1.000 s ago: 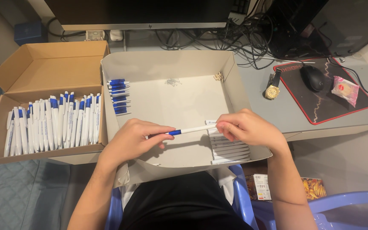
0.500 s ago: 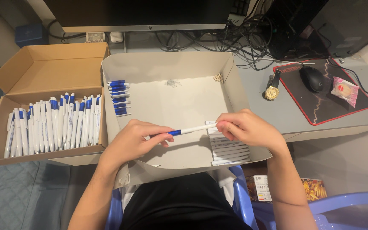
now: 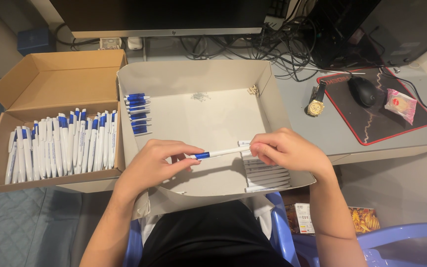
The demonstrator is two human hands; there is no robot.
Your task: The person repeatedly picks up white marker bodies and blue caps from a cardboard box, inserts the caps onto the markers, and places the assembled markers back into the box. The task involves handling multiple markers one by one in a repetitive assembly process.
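We hold a white pen with a blue end [image 3: 219, 153] level between our two hands, above the front part of a shallow grey cardboard tray [image 3: 198, 74] that rests on our lap and against the surface [image 3: 322, 133]. Our left hand [image 3: 151, 165] pinches the blue end between thumb and fingertips, its grip pressed onto the pen, and our right hand [image 3: 287, 151] closes its fingertips around the white end, so both grips are pinching the same pen. Just under our right hand, a row of white pen barrels [image 3: 265, 175] lies flat in the tray's front right corner. At the tray's left wall, a short stack of blue pen parts [image 3: 137, 114] lies side by side, and a few small pale bits [image 3: 253, 90] sit near the far right corner. To the left of the tray stands an open brown cardboard box [image 3: 55, 81], and in its near half a dense row of finished white and blue pens [image 3: 60, 146] lies in parallel. To the right, well apart from our hands, a gold wristwatch [image 3: 315, 106] lies just beside a black mouse pad with a red border [image 3: 386, 123], which carries a black mouse [image 3: 362, 90] and a small pink wrapped packet [image 3: 400, 105].
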